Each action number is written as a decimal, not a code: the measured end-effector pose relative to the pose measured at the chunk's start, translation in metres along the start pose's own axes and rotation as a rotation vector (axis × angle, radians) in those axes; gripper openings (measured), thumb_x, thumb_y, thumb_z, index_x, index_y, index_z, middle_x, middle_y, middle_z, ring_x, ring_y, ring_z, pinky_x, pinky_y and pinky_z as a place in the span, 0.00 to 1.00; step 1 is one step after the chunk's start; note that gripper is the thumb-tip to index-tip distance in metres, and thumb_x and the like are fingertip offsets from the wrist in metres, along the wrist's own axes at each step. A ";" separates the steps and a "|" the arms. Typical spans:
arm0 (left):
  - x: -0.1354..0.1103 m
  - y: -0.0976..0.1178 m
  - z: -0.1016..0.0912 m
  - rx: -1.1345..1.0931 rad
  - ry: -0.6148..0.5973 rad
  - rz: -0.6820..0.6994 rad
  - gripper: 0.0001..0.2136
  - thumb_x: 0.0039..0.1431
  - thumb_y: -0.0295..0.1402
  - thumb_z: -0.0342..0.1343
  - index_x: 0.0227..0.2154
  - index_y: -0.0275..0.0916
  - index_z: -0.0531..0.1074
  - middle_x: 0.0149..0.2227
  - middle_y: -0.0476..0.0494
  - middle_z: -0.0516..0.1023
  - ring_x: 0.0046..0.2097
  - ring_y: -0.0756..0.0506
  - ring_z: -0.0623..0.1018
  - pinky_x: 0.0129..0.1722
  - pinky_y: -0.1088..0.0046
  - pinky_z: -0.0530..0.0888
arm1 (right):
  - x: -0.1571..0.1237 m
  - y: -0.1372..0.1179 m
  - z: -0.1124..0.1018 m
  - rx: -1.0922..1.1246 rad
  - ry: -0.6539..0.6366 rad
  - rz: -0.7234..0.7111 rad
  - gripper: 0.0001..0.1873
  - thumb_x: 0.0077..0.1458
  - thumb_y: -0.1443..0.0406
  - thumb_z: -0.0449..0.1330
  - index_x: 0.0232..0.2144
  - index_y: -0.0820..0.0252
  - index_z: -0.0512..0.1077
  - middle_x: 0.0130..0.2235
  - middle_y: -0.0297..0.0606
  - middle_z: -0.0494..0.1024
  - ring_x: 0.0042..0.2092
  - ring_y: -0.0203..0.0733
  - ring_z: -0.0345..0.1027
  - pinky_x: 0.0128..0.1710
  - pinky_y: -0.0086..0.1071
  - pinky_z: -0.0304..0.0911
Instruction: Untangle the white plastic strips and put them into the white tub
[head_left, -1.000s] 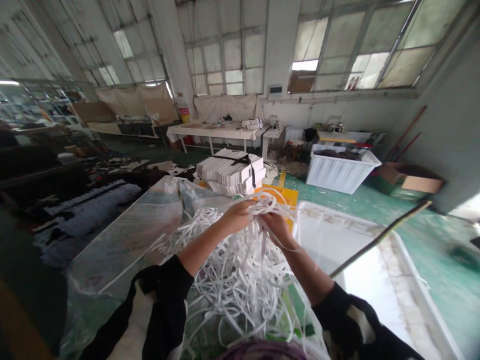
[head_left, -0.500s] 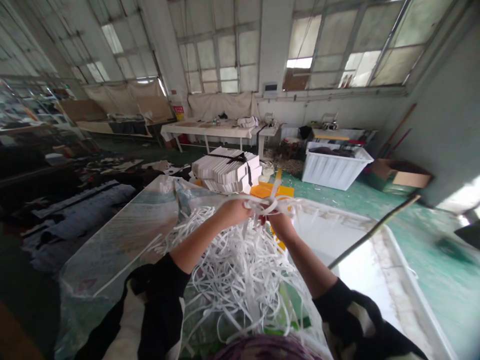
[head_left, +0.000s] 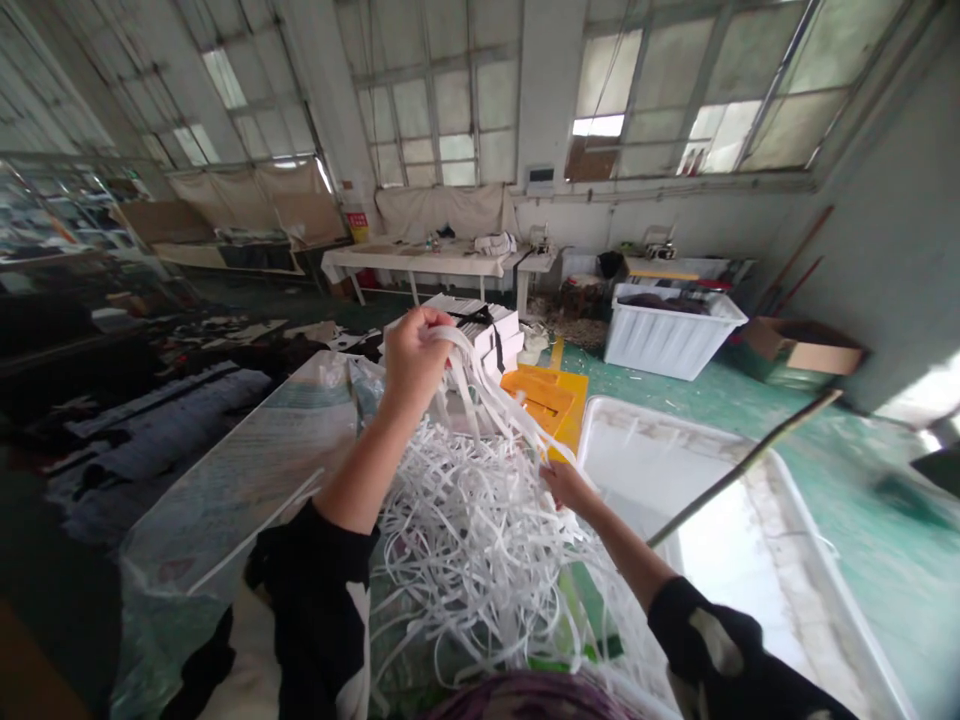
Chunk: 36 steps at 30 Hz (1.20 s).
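My left hand (head_left: 415, 362) is raised, its fingers closed on a bunch of white strips (head_left: 484, 385). The strips droop from it to the lower right, where my right hand (head_left: 568, 488) grips their other part. Below both hands lies a tangled heap of white strips (head_left: 480, 550), resting on a clear plastic bag (head_left: 247, 480) spread out around it. The fingertips of my right hand are partly hidden by the strips.
A white tub (head_left: 720, 560) stands at the right with a wooden stick (head_left: 742, 465) leaning across it. Beyond the heap are an orange plastic piece (head_left: 544, 395) and a strapped stack of white pieces (head_left: 499, 340). Farther back stand a long table (head_left: 420, 260) and a white bin (head_left: 667, 335).
The hands were together above the heap. My left hand has moved up and left, my right hand down and right, and the white strips now stretch between them.
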<state>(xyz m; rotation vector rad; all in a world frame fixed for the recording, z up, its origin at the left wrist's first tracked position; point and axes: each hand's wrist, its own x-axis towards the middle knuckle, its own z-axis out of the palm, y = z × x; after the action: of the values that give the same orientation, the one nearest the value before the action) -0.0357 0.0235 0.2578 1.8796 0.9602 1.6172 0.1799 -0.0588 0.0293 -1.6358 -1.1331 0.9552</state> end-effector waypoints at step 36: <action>-0.350 -0.223 0.085 0.484 -0.646 -0.744 0.35 0.46 0.26 0.49 0.60 0.26 0.48 0.61 0.29 0.58 0.62 0.41 0.60 0.58 0.68 0.59 | -0.029 0.150 0.099 -0.307 -0.186 0.212 0.20 0.45 0.75 0.53 0.43 0.66 0.70 0.42 0.49 0.76 0.47 0.47 0.69 0.49 0.37 0.59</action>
<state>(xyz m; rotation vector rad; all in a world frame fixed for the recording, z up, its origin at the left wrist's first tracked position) -0.0164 -0.0935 -0.1489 1.7966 1.5566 0.3294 0.1195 -0.0886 -0.1398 -1.9764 -1.3003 1.1300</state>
